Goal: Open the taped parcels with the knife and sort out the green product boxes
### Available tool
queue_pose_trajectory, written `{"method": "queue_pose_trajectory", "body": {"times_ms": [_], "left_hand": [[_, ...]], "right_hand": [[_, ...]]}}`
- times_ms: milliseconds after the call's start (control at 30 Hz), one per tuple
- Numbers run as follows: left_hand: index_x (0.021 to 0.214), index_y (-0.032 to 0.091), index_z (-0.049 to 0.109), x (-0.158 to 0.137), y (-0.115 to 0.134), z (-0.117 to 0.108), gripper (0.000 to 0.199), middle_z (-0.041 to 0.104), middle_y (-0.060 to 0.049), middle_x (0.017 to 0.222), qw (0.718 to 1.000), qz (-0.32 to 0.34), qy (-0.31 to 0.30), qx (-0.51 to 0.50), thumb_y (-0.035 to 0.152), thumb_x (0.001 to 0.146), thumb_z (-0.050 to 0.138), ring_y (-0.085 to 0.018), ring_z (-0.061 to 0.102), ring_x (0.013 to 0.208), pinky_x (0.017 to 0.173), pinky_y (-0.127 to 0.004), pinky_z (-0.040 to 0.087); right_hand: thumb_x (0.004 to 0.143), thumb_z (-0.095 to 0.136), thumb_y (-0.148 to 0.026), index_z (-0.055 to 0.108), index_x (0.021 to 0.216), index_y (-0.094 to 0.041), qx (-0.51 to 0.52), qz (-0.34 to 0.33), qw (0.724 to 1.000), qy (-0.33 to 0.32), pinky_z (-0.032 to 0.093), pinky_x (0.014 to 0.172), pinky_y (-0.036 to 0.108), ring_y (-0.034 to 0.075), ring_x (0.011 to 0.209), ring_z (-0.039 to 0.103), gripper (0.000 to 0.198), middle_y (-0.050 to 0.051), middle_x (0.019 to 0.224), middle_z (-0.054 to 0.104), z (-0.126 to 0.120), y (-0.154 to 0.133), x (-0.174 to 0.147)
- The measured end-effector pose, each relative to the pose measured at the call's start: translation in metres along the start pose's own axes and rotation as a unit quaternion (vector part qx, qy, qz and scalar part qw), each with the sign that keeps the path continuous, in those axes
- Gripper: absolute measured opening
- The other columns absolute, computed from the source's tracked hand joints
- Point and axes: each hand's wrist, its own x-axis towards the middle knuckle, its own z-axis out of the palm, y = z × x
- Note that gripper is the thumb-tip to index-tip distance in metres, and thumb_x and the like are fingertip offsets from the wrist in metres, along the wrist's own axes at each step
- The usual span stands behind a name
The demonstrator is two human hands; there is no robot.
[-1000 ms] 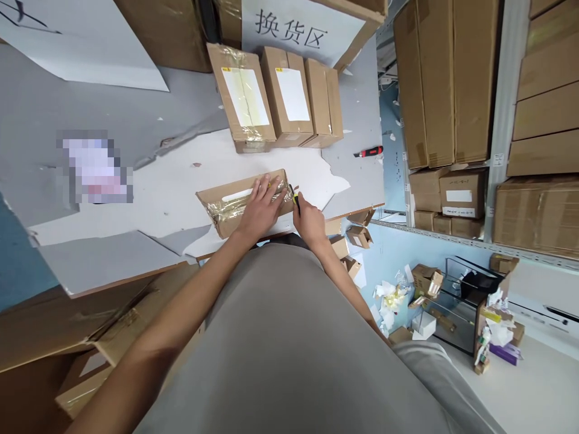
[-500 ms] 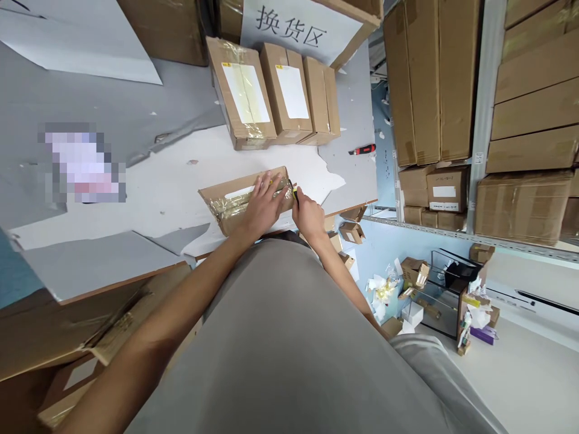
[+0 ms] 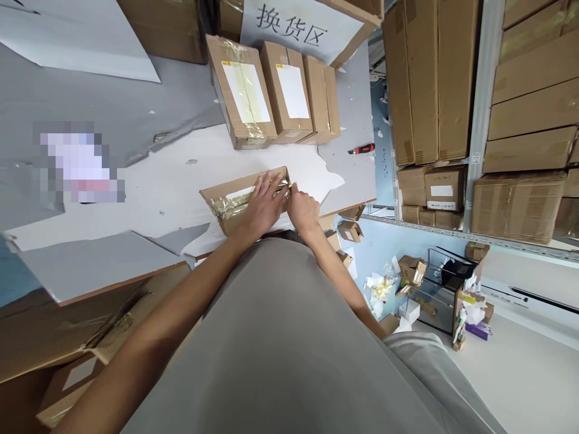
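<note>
A taped cardboard box (image 3: 228, 202) lies near the table's front edge, with a white label partly covered by clear tape. My left hand (image 3: 265, 205) rests flat on top of it, fingers stretched out and slightly apart. At the box's right end, my right hand (image 3: 304, 208) is closed around a box cutter (image 3: 290, 186). Only a small yellow part of the cutter shows; the fist hides most of it, and its blade cannot be made out.
Behind stand several cardboard boxes (image 3: 287, 90) beneath a paper sign (image 3: 298, 27). A red and black utility knife (image 3: 362, 149) lies at the table's right edge. Shelves of cartons (image 3: 515, 205) rise on the right. Scraps and boxes (image 3: 384, 286) litter the floor. A blurred patch (image 3: 79, 163) covers something at left.
My right hand has shifted slightly left and up against the box's end, and the cutter is now more hidden. My left hand stays in place on the box.
</note>
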Motion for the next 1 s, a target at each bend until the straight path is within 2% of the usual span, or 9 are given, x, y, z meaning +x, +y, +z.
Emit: {"method": "queue_pose_trajectory", "body": {"times_ms": [200,433,633,767,833,900,1000], "left_hand": [[0.159,0.028,0.067,0.000,0.002,-0.004,0.046,0.039,-0.011,0.192,1.000,-0.012,-0.010,-0.019,0.044,0.119,0.050,-0.038,0.020,0.184,0.149,-0.073,0.011],[0.155,0.022,0.067,-0.005,0.011,-0.008,0.049,0.044,-0.014,0.189,1.000,0.000,-0.026,-0.009,0.043,0.120,0.040,-0.035,0.020,0.184,0.150,-0.071,0.014],[0.154,0.015,0.067,-0.007,0.015,-0.009,0.050,0.047,-0.019,0.186,0.999,-0.015,-0.034,0.037,0.038,0.119,0.039,-0.036,0.026,0.183,0.150,-0.070,0.018],[0.141,0.015,0.071,-0.006,0.016,-0.008,0.044,0.052,-0.021,0.182,0.997,-0.021,-0.026,0.071,0.038,0.118,0.041,-0.037,0.033,0.180,0.149,-0.071,0.022],[0.141,0.017,0.071,-0.005,0.019,-0.008,0.043,0.053,-0.020,0.182,0.996,-0.025,-0.028,0.083,0.038,0.118,0.041,-0.037,0.035,0.179,0.149,-0.071,0.023],[0.148,0.018,0.068,-0.007,0.025,-0.011,0.045,0.054,-0.019,0.181,0.995,-0.037,-0.031,0.090,0.039,0.119,0.041,-0.037,0.037,0.179,0.149,-0.070,0.023],[0.165,0.020,0.056,-0.021,0.032,-0.023,0.053,0.053,-0.020,0.181,0.987,-0.107,0.012,0.120,0.044,0.119,0.045,-0.037,0.032,0.180,0.149,-0.070,0.021]], "right_hand": [[0.115,0.043,-0.006,0.060,0.160,-0.015,-0.018,0.014,0.999,-0.043,0.061,0.110,0.041,0.031,0.136,0.080,0.049,0.024,0.134,0.083,0.002,0.012,-0.010],[0.116,0.046,-0.013,0.065,0.152,-0.017,-0.005,-0.006,0.998,-0.065,0.062,0.106,0.042,0.033,0.133,0.080,0.041,0.023,0.136,0.082,0.009,0.032,-0.016],[0.118,0.047,-0.018,0.069,0.147,-0.015,0.020,-0.050,0.995,-0.078,0.062,0.106,0.043,0.035,0.133,0.080,0.037,0.023,0.138,0.082,0.006,0.046,-0.010],[0.115,0.050,-0.018,0.075,0.138,-0.016,0.029,-0.096,0.991,-0.093,0.061,0.100,0.042,0.037,0.127,0.081,0.034,0.022,0.132,0.084,0.000,0.076,-0.017],[0.115,0.052,-0.022,0.077,0.132,-0.019,0.073,-0.121,0.987,-0.080,0.061,0.098,0.041,0.036,0.119,0.083,0.030,0.018,0.125,0.087,0.005,0.099,-0.014],[0.116,0.053,-0.025,0.076,0.130,-0.023,0.161,-0.132,0.976,-0.066,0.062,0.096,0.037,0.030,0.106,0.086,0.027,0.013,0.121,0.089,0.018,0.121,0.002],[0.117,0.051,-0.026,0.074,0.130,-0.022,0.319,-0.113,0.938,-0.072,0.063,0.089,0.029,0.018,0.077,0.084,0.026,0.007,0.122,0.090,0.050,0.144,0.045]]}}
